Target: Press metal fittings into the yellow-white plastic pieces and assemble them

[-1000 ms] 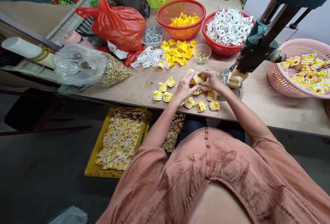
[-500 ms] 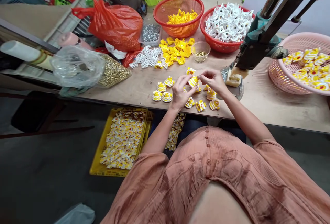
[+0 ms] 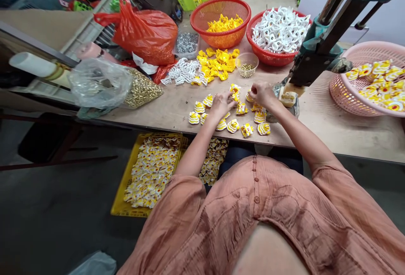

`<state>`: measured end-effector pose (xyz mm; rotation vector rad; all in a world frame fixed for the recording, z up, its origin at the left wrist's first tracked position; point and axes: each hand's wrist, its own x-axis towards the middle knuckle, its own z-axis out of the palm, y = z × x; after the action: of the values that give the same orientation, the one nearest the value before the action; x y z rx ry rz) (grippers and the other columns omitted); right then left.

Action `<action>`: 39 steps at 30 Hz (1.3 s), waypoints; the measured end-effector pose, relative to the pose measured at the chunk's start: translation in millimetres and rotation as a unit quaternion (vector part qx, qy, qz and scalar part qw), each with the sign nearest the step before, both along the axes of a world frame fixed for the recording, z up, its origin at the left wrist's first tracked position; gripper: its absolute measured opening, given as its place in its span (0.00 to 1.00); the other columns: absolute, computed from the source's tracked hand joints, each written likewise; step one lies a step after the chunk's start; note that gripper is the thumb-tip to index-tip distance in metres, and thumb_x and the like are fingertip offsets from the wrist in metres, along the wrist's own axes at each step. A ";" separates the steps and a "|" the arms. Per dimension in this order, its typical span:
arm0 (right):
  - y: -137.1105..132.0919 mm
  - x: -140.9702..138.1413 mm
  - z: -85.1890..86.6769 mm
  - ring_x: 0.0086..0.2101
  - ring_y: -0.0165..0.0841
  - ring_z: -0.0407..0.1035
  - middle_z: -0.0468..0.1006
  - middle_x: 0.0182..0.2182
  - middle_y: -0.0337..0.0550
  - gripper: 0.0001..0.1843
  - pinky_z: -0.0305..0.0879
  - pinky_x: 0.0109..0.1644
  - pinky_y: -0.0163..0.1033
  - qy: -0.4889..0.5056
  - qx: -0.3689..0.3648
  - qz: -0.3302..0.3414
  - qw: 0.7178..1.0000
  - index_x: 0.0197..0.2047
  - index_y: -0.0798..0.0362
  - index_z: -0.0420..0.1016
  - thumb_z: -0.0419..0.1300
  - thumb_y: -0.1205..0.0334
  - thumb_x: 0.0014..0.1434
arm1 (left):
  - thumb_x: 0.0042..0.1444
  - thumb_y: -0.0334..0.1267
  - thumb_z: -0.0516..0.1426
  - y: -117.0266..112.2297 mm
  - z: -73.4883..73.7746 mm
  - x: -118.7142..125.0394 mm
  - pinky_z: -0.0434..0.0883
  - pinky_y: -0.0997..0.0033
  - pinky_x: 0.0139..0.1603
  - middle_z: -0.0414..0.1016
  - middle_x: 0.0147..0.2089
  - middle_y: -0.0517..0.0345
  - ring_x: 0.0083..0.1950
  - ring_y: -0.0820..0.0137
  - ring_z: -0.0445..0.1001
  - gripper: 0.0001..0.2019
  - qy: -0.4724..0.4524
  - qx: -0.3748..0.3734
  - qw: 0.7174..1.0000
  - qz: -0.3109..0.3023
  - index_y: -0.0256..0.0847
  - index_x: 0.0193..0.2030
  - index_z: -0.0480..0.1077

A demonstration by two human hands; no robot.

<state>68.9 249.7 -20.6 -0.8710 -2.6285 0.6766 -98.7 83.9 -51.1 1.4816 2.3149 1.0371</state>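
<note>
My left hand [image 3: 222, 105] is over the worktable, its thumb and fingers apart at the left edge of a yellow-and-white plastic toy piece [image 3: 235, 91]. My right hand [image 3: 263, 94] is closed in a pinch to the right of that piece; whatever lies between its fingertips is too small to make out. Beside its fingers lies another striped piece [image 3: 249, 97]. Between and below the hands sits a loose yellow-and-white piece [image 3: 241, 108]. More striped pieces [image 3: 233, 126] lie around them, some partly hidden by my left hand.
A green hand press [image 3: 311, 51] stands to the right, before a pink basket [image 3: 344, 98] of pieces. Behind are red baskets [image 3: 198, 26], a small cup [image 3: 247, 65] of brass bits, yellow parts [image 3: 218, 64] and white parts [image 3: 183, 71]. A bag of brass bits [image 3: 141, 89] lies left.
The striped piece that was between both hands now lies on the table. My hands have moved apart, the left near the upper piece and the right slightly to the right.
</note>
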 end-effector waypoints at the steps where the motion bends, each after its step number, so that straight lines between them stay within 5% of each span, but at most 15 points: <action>1: -0.6 -1.4 -0.5 0.41 0.44 0.74 0.84 0.42 0.57 0.06 0.71 0.52 0.50 -0.025 0.010 0.006 1.000 0.37 0.56 0.83 0.63 0.67 0.65 | 0.53 0.33 0.74 5.6 -2.0 -0.8 0.77 0.46 0.65 0.81 0.44 0.48 0.50 0.54 0.82 0.18 -0.005 -0.010 1.000 0.003 0.39 0.50 0.83; 7: -7.0 15.9 7.4 0.49 0.46 0.75 0.81 0.49 0.58 0.06 0.72 0.55 0.50 0.034 0.040 0.025 0.998 0.41 0.56 0.83 0.67 0.62 0.67 | 0.54 0.36 0.72 12.6 0.2 3.8 0.78 0.62 0.48 0.79 0.32 0.57 0.36 0.66 0.77 0.07 -0.136 0.072 0.987 0.044 0.40 0.37 0.81; 11: -19.6 27.1 14.1 0.43 0.38 0.75 0.82 0.43 0.50 0.08 0.72 0.52 0.45 0.190 -0.023 0.078 0.978 0.44 0.53 0.82 0.63 0.59 0.71 | 0.57 0.48 0.73 -2.4 17.6 13.8 0.77 0.71 0.39 0.84 0.37 0.54 0.34 0.70 0.79 0.15 -0.315 0.139 0.939 0.005 0.38 0.40 0.82; 16: -42.4 18.8 15.3 0.37 0.35 0.75 0.84 0.39 0.44 0.12 0.74 0.46 0.42 0.266 -0.107 0.075 0.955 0.42 0.50 0.81 0.64 0.50 0.69 | 0.55 0.53 0.74 -14.2 33.1 31.8 0.78 0.71 0.39 0.84 0.36 0.54 0.34 0.71 0.80 0.20 -0.350 0.156 0.924 0.000 0.37 0.41 0.82; 28: -62.8 13.4 12.5 0.37 0.35 0.74 0.80 0.37 0.45 0.03 0.73 0.48 0.42 0.266 -0.072 0.039 0.960 0.39 0.51 0.77 0.61 0.64 0.64 | 0.53 0.53 0.75 -13.1 18.4 36.6 0.82 0.67 0.49 0.83 0.44 0.53 0.43 0.68 0.84 0.22 -0.282 0.202 0.937 0.045 0.40 0.43 0.77; 33: -62.4 14.7 19.0 0.34 0.32 0.74 0.82 0.36 0.43 0.06 0.74 0.43 0.39 0.310 -0.182 0.050 0.932 0.39 0.51 0.78 0.64 0.59 0.62 | 0.59 0.55 0.72 -16.2 23.7 34.5 0.85 0.64 0.52 0.83 0.59 0.47 0.56 0.63 0.86 0.29 -0.373 0.201 0.906 -0.014 0.48 0.62 0.71; 39: -52.8 13.4 17.4 0.32 0.31 0.73 0.82 0.32 0.41 0.11 0.73 0.39 0.38 0.327 -0.260 0.022 0.908 0.37 0.52 0.79 0.66 0.52 0.59 | 0.61 0.58 0.71 -23.7 31.5 54.8 0.85 0.62 0.57 0.83 0.61 0.47 0.58 0.62 0.86 0.27 -0.446 0.165 0.877 -0.067 0.45 0.59 0.76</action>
<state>82.3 196.9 -3.2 -0.5587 -1.8865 1.4336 -43.9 60.3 -19.6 0.9017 1.4064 1.6703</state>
